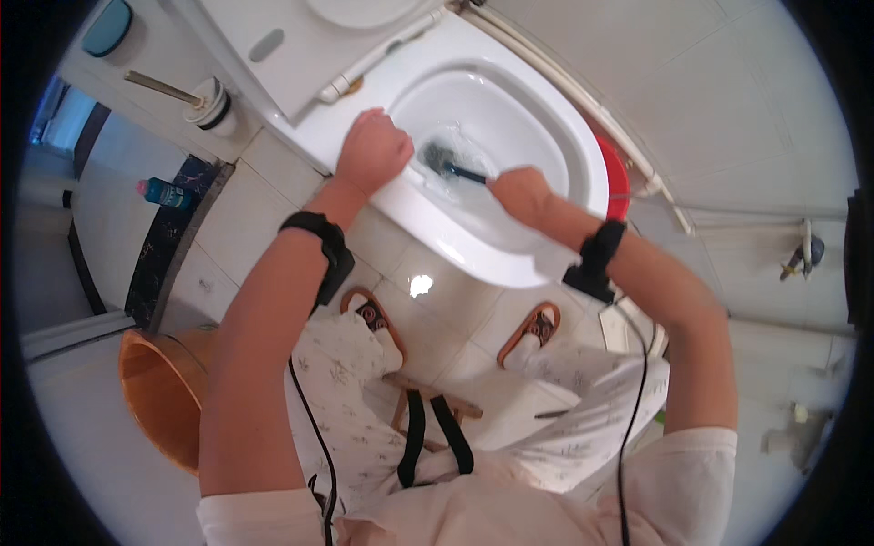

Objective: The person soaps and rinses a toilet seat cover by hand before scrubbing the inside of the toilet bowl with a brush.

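Observation:
My right hand (523,197) is closed around the dark handle of a toilet brush (466,173). The brush's dark bristle head is down in the water at the bottom of a white toilet bowl (537,109). Curled into a fist, my left hand (375,150) is at the left rim of the toilet, and nothing shows sticking out of it. The toilet seat and lid (273,45) are raised toward the far left.
A brush holder (215,111) with a handled brush stands left of the toilet. A blue bottle (166,193) with a pink cap is on a dark ledge. An orange-brown bucket (164,387) stands lower left, a red basin (615,173) behind the toilet's right side. Pipes (669,196) run along the right wall.

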Demonstrator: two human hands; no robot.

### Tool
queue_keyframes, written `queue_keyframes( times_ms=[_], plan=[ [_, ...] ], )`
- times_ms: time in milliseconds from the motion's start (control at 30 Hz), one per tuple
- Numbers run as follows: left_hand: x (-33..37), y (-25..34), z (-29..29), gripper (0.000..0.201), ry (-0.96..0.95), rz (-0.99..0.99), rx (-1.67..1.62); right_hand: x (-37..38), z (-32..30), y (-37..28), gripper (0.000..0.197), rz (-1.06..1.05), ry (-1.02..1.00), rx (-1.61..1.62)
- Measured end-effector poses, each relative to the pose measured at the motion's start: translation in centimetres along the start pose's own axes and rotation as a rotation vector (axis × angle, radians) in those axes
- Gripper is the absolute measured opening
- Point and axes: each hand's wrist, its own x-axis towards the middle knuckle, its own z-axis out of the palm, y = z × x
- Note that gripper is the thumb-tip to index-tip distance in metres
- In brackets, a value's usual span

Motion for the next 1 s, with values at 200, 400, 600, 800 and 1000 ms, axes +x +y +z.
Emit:
queue_keyframes(
  times_ms=[200,400,600,800,1000],
  plan=[
    [-0.2,-0.1,0.2,0.021,-0.041,-0.013,0.012,1.1,0.8,1.1,0.011,-0.036,-0.172,-0.065],
    [-0.3,0.2,0.3,0.022,0.005,0.011,-0.045,0.4,4.0,0.4,0.010,0.019,-0.191,-0.072],
    [-0.1,0.3,0.3,0.023,-0.016,-0.008,0.038,1.8,1.9,0.5,0.019,-0.066,-0.204,-0.146],
    [-0.7,-0.4,0.0,0.024,-0.027,-0.022,0.042,-0.1,-1.0,0.7,0.018,-0.102,-0.101,-0.094],
    [-0.3,0.2,0.4,0.023,-0.009,-0.001,-0.001,0.8,0.5,1.7,0.015,-0.053,-0.061,0.044]
  ],
)
